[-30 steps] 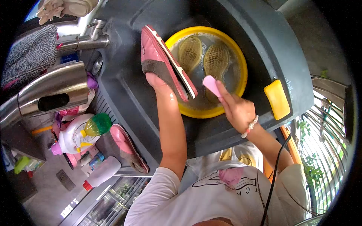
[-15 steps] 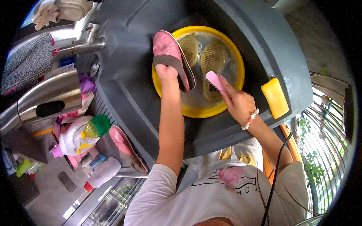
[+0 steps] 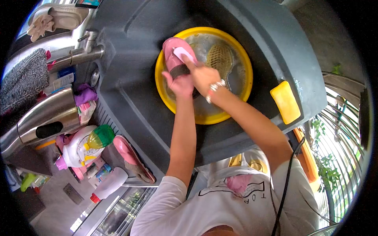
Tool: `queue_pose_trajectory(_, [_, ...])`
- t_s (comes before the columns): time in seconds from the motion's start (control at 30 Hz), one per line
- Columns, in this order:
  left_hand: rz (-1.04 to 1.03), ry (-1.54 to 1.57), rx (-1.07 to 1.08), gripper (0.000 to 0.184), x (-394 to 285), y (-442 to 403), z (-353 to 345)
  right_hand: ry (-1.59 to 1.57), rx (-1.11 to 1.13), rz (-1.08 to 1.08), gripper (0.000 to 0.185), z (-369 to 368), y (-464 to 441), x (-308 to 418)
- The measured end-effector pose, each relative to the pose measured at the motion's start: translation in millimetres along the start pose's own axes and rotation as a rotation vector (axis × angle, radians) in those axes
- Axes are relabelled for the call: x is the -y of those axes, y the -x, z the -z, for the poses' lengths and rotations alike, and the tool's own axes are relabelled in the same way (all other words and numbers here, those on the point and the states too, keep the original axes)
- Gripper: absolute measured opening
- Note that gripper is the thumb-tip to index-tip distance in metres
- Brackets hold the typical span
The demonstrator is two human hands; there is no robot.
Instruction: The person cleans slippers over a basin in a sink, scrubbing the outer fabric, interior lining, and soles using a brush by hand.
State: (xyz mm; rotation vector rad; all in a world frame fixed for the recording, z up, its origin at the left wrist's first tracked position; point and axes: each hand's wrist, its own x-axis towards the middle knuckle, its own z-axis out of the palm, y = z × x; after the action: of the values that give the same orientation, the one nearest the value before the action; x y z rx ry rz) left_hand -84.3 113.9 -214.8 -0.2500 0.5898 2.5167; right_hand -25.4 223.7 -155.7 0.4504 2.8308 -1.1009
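My left hand point(image 3: 182, 84) holds a pink slipper point(image 3: 172, 44) with a dark band over the left part of a yellow basin point(image 3: 247, 91). In my right hand point(image 3: 204, 76) is a pink-handled brush point(image 3: 182, 52), which lies against the slipper's upper. What the brush head touches is hidden. Insoles or soles lie in the basin's cloudy water; one with a grid pattern point(image 3: 220, 59) shows clearly, and the other is mostly covered by the slipper and my hands.
The basin stands in a dark grey sink point(image 3: 138, 94). A yellow bar point(image 3: 286, 103) rests on its right ledge. To the left are another pink slipper point(image 3: 128, 151), a green-capped bottle point(image 3: 101, 136), a white bottle point(image 3: 112, 183), a metal faucet point(image 3: 89, 41) and a grey cloth point(image 3: 25, 80).
The slipper has turned from its side to upper-facing and moved over the basin. My right hand has come up and left with the brush, from the soles onto the slipper.
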Motion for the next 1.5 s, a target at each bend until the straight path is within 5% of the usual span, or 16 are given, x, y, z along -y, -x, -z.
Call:
queue_pose_trajectory(0.07, [0.049, -0.073, -0.215, 0.078, -1.7, -25.4, 31.7, 0.04, -0.013, 0.038, 0.054, -35.3, -21.1, -3.7])
queue_pose_trajectory(0.1, [0.149, 0.135, -0.295, 0.084, -7.4, -34.2, 48.5, 0.042, -0.016, 0.039, 0.054, -42.8, -17.2, -3.7])
queue_pose_trajectory(0.17, [0.302, -0.034, -0.097, 0.083, -26.0, -32.9, 93.2, 0.039, 0.161, -0.036, 0.055, -53.1, 6.2, 2.9])
queue_pose_trajectory(0.23, [0.178, -0.457, -0.537, 0.086, -4.8, -22.4, 39.1, 0.031, 0.253, -0.035, 0.055, -46.2, 18.6, 5.2])
queue_pose_trajectory(0.33, [-0.062, -0.307, -0.327, 0.085, 11.1, -22.8, 18.8, 0.065, 0.172, 0.022, 0.055, -49.5, -0.7, -1.9])
queue_pose_trajectory(0.37, [0.052, 0.0, -0.304, 0.08, 11.7, -19.3, 27.5, 0.014, 0.205, 0.002, 0.056, -34.4, -23.0, -0.5])
queue_pose_trajectory(0.47, [0.047, 0.016, -0.354, 0.073, 0.3, -44.3, 73.8, -0.058, 0.186, -0.032, 0.056, -53.3, -33.9, -8.4])
queue_pose_trajectory(0.6, [0.007, -0.279, -0.452, 0.07, 1.3, -33.3, 41.0, -0.006, 0.356, -0.043, 0.056, -44.3, 22.1, -2.0])
queue_pose_trajectory(0.67, [-0.1, -0.186, -0.313, 0.071, 12.0, -31.3, 26.2, 0.008, 0.42, 0.03, 0.054, -31.0, 30.9, -9.2])
queue_pose_trajectory(0.77, [-0.06, -0.027, -0.104, 0.073, 6.8, -26.8, 45.5, 0.074, 0.249, 0.026, 0.049, -20.4, -9.4, -7.1])
queue_pose_trajectory(0.87, [0.033, 0.067, -0.214, 0.074, -0.3, -28.6, 45.4, 0.076, 0.076, 0.033, 0.044, -37.9, -18.2, -9.2])
queue_pose_trajectory(0.93, [-0.001, -0.092, -0.391, 0.072, 2.5, -18.8, -1.1, 0.155, 0.256, -0.04, 0.056, -44.6, 11.1, 0.5])
queue_pose_trajectory(1.03, [-0.007, -0.175, -0.096, 0.066, 4.6, -14.7, 22.2, 0.119, 0.306, -0.021, 0.058, -41.2, 43.7, -0.9])
queue_pose_trajectory(1.2, [0.2, -0.162, -0.066, 0.052, -5.1, -8.7, 49.7, -0.004, 0.316, -0.041, 0.057, 13.4, 84.9, 15.8])
queue_pose_trajectory(1.4, [0.27, -0.035, -0.217, 0.041, -17.2, 31.1, -2.7, 0.315, -0.432, -0.134, 0.052, 123.2, 190.1, -25.2])
queue_pose_trajectory(1.5, [0.298, -0.091, -0.351, 0.033, -7.3, 41.2, 9.3, 0.499, -0.295, -0.159, 0.054, 154.5, 212.1, -51.5])
